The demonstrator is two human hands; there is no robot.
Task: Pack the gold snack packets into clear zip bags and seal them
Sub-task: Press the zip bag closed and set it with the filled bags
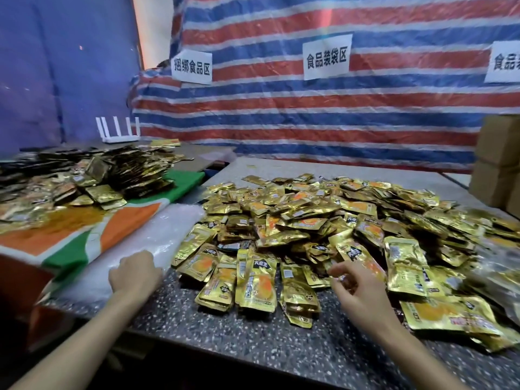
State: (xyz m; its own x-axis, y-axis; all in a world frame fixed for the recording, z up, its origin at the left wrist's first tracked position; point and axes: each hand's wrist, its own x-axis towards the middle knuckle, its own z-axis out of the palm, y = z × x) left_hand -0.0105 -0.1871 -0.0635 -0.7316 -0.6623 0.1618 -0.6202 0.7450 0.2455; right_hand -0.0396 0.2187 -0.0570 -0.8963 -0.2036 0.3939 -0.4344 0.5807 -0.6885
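Seemingly, packing is barely begun: shiny gold foil snack packets (323, 220) heap loose, centre right. My left hand (135, 273) rests on clear plastic zip bags (157, 235), lower left, fingers hidden; my right hand (357, 288) hovers, fingers apart.

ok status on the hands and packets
Left hand on clear bags, grip unclear. Right hand open over gold packets. Nothing in the way.

left hand (135, 273) on zip bags (166, 232) | right hand (358, 289) over gold packets (323, 218), seemingly empty
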